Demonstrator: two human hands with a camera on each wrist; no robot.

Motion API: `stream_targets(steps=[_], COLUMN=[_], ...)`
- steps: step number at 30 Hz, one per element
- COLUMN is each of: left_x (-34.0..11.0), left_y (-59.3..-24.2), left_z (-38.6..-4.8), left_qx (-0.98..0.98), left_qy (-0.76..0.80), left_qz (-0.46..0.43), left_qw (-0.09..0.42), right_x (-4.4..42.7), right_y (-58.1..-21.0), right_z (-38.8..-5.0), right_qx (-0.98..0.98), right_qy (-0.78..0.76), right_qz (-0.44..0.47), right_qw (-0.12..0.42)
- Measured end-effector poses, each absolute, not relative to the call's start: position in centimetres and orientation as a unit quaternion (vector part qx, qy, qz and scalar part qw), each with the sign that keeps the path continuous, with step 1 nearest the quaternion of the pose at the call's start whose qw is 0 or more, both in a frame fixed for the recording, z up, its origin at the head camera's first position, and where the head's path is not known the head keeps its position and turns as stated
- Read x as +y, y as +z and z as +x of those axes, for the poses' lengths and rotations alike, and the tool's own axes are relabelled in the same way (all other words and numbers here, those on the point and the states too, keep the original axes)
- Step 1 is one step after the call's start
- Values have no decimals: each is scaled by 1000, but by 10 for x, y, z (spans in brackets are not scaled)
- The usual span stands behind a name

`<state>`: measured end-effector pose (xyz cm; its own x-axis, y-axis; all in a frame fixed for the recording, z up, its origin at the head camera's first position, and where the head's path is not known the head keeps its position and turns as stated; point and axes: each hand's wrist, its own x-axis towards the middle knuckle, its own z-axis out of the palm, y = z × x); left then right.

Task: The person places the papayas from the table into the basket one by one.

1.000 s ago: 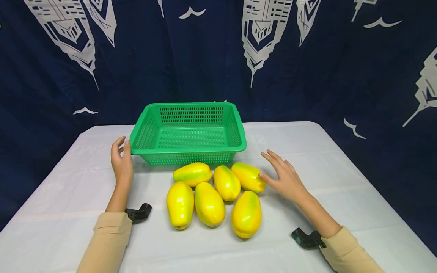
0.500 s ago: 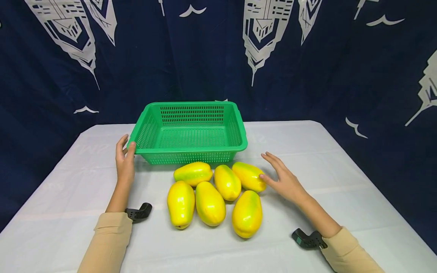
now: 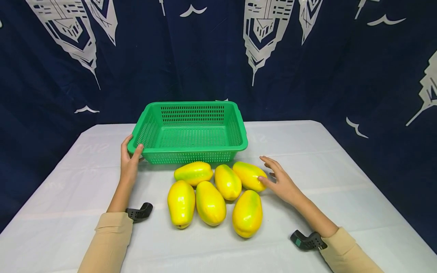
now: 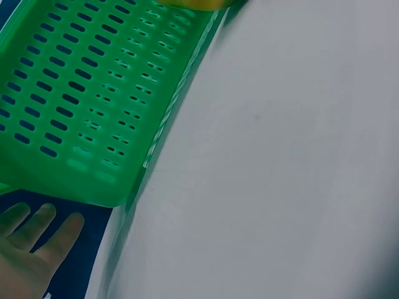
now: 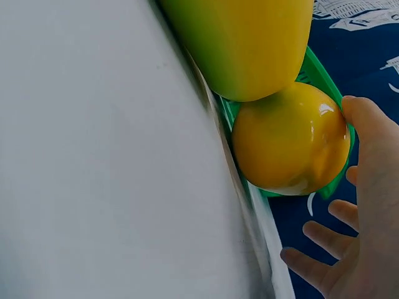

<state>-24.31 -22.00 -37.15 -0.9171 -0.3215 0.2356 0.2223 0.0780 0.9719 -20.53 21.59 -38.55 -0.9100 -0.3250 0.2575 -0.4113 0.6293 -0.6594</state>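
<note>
In the head view, my left hand (image 3: 129,167) is at the front left corner of a green plastic basket (image 3: 191,150), its thumb over the front rim and its fingers around the side. The left wrist view has straight, spread fingers (image 4: 59,240) beside the basket wall (image 4: 81,99); whether they touch it I cannot tell. With its fingers spread, my right hand (image 3: 282,185) is beside the back right papaya (image 3: 250,176), the thumb at its end. That papaya's rounded end (image 5: 290,140) appears close to the thumb in the right wrist view. Nothing is held in the right hand.
Several other yellow-green papayas lie in front of the basket, among them one at the front right (image 3: 247,214) and one at the front left (image 3: 181,204). A white cloth covers the table (image 3: 68,204). Behind it hangs a dark blue curtain (image 3: 205,57).
My left hand has moved right onto the basket's corner, its thumb coming over the rim. The right hand has shifted slightly, its fingers a little lower. Basket and papayas have stayed in place.
</note>
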Motion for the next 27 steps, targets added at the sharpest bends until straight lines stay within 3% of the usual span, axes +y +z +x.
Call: stream_targets(steps=[11, 27], left_x=[-220, -223], left_y=[-372, -374], left_z=[-240, -239], left_qx=[-687, -697], left_qy=[-705, -699], left_qz=[18, 10], left_qw=[174, 156], right_x=[214, 213], right_y=[-392, -393], right_z=[-205, -204], right_qx=[-874, -872], right_qy=[441, 456], right_qz=[203, 176], right_qw=[6, -19])
